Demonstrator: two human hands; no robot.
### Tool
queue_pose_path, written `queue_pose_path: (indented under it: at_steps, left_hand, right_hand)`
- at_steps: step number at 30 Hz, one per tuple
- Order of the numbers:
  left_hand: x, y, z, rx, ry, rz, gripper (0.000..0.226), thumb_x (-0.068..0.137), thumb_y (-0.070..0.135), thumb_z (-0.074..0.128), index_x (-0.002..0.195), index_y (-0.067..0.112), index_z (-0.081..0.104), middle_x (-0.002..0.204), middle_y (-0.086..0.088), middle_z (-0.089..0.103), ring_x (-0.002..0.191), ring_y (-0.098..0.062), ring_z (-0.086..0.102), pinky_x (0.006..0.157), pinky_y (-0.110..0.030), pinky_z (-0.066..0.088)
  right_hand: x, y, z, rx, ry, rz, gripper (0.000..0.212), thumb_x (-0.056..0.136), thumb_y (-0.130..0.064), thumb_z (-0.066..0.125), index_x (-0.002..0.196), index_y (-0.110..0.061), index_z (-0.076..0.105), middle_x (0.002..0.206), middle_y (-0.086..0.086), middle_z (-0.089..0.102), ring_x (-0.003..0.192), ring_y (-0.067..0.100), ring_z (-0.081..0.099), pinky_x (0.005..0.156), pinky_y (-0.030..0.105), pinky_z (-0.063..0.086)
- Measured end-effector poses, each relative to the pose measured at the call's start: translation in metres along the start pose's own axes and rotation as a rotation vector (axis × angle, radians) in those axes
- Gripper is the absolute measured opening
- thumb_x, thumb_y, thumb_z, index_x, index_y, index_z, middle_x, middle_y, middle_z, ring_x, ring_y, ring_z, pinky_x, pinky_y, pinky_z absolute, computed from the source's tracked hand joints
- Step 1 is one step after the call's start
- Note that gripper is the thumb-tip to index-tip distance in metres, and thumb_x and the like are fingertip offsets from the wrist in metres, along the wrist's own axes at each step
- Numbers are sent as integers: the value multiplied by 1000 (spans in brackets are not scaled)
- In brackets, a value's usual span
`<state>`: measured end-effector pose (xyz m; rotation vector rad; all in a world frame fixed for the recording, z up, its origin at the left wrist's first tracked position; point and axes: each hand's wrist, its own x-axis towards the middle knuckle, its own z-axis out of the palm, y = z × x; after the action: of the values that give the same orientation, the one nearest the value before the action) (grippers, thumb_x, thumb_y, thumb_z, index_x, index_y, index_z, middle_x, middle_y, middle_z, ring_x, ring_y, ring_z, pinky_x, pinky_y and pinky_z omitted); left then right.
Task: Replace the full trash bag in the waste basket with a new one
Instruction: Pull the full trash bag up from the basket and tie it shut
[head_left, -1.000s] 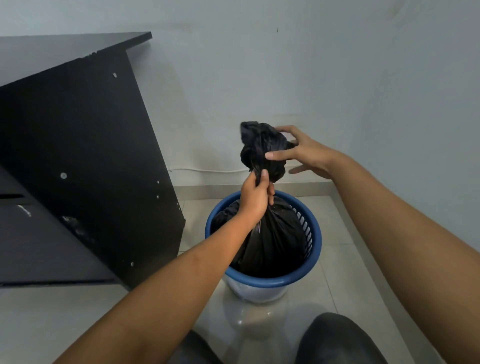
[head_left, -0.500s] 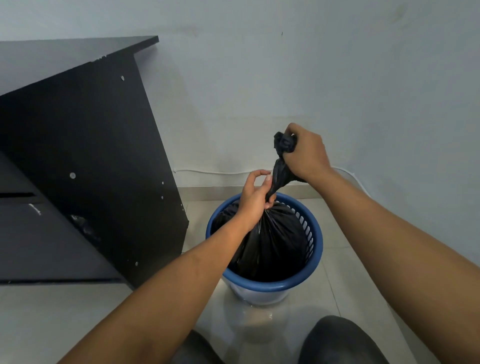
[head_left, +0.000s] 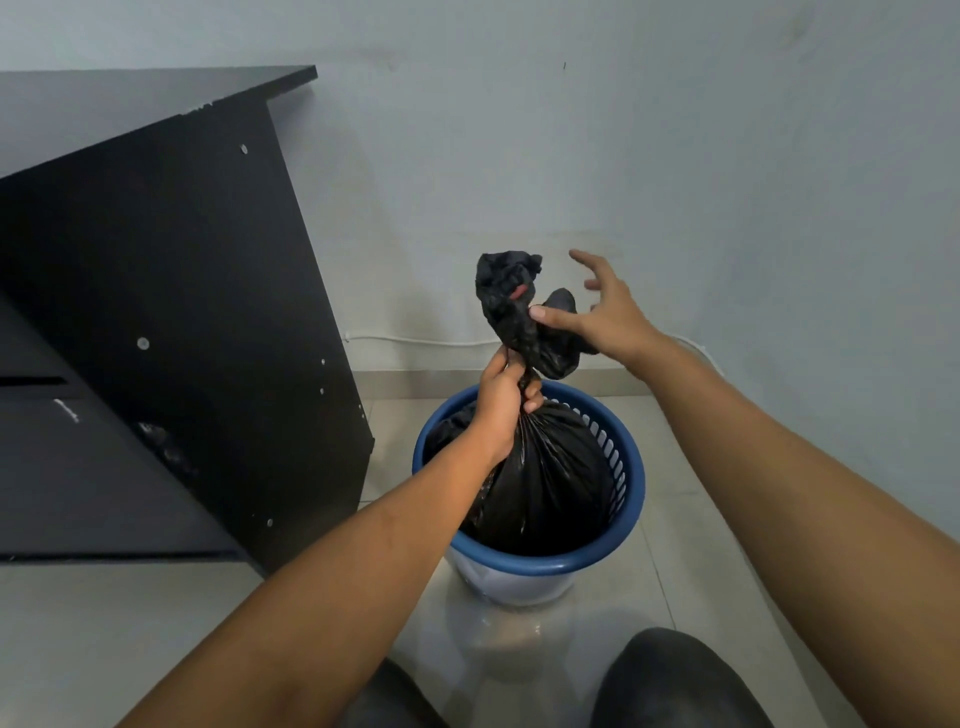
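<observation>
1. Early stage: the full trash bag (head_left: 545, 483) was gathered at the neck but still inside the waste basket (head_left: 540, 564), approx. 6 o'clock from view centre; no knot seen.
2. Left hand (head_left: 501, 410) gripped the twisted neck, fingers closed, just above the rim.
3. Right hand (head_left: 608, 317), at 3 o'clock of the loose bag top: fingers spread open, only the thumb touched plastic.
4. Left to do, I judge: tie, lift out, fit new bag; none was in view.
5. Basket held only this bag; contents hidden.

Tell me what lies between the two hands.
In the head view, the twisted top of the bag lies between them. The left hand grips its neck just below, and the right hand touches it from the side with the thumb.
</observation>
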<state>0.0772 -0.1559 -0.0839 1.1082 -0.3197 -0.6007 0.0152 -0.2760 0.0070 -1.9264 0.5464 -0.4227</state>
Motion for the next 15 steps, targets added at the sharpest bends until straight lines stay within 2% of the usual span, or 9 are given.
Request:
queue_pose_path:
  at_steps: [2,3,4,6,8,11,13,15]
  left_hand:
    - [1,-1,0,-28,-37,-31,25,104,14,33,104,8,57,71,-6,52,46,-7,34,38,-19,28]
    - [0,-1,0,-19,-59,-58,27,104,19,33,104,6,57,67,-3,51,45,-7,33,37,-19,28]
    - [0,-2,1,5,-72,-85,30,104,22,32,101,5,56,62,-1,47,45,-7,32,37,-19,28]
    - [-3,-4,3,70,-96,-111,28,104,18,29,92,7,52,55,2,38,45,-7,31,39,-18,27]
    - [-8,-6,5,117,-93,-88,27,105,13,30,85,10,48,54,2,33,45,-7,30,41,-18,27]
    - [-11,-9,2,266,-114,-41,33,106,29,35,79,13,45,58,2,31,48,-7,31,47,-19,28]
    - [-12,-14,-4,358,-131,-10,39,104,41,36,76,15,44,60,4,33,51,-6,32,52,-20,30]
    - [-10,-20,-12,461,-142,41,43,102,49,36,78,16,50,62,7,40,53,-5,36,58,-24,33]
  right_hand:
    - [-3,12,8,144,-174,124,107,70,-42,85,153,-38,18,152,13,36,134,29,43,109,48,40]
    - [-7,14,13,161,-246,151,106,72,-37,84,154,-36,16,149,11,41,132,28,47,107,48,42]
    - [-8,16,18,167,-269,140,99,74,-31,85,152,-32,24,141,8,49,126,26,53,104,48,45]
    - [-6,17,30,195,-136,37,64,76,-20,85,131,-18,52,119,7,65,107,21,65,99,47,52]
    - [-2,11,38,205,64,-50,32,82,-15,79,108,-12,62,100,5,71,94,19,69,93,46,55]
    - [5,4,37,232,248,-86,28,84,-14,72,110,-19,64,101,-2,72,96,14,69,93,41,56]
    - [8,1,33,243,298,-97,27,83,-11,68,105,-27,62,101,-6,71,96,11,68,93,39,56]
    - [10,0,31,183,314,-142,30,83,-9,65,106,-26,56,98,-6,70,93,12,68,87,30,57]
